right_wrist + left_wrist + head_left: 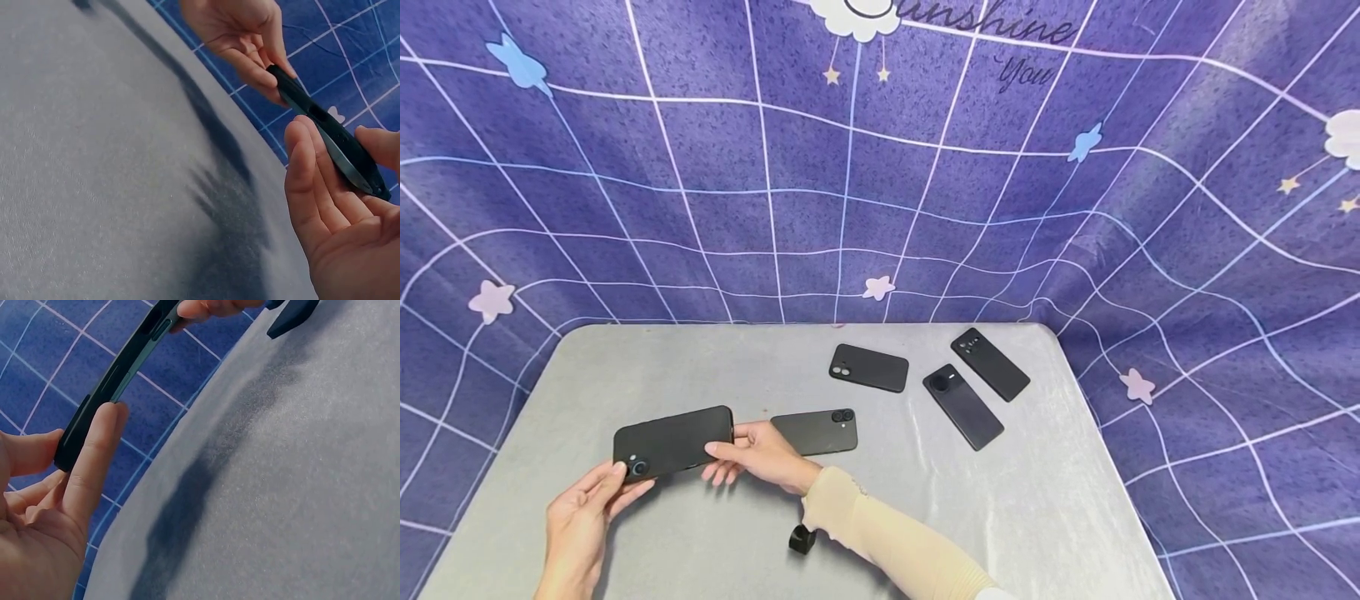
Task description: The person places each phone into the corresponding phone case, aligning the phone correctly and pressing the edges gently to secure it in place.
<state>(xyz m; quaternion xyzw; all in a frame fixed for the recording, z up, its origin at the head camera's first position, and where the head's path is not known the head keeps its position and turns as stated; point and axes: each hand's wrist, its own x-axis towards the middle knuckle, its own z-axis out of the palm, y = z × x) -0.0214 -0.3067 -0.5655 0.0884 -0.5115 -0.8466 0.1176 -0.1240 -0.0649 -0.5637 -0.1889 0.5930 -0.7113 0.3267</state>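
While our left hand [578,521] and right hand [763,454] grip one black phone [673,440], we read "unshine" and "You" on purple cloth [808,217]. On the counter [700,367]: four dark phone-shaped pieces [966,412].

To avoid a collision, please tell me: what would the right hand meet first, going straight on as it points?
The right hand pinches the black phone-shaped item, so that comes first; beyond, probably the left hand, though depth is unclear.

purple gridded curtain [805,208], grey table [1037,500]

Gap under phone [670,446], hand [578,512] either end
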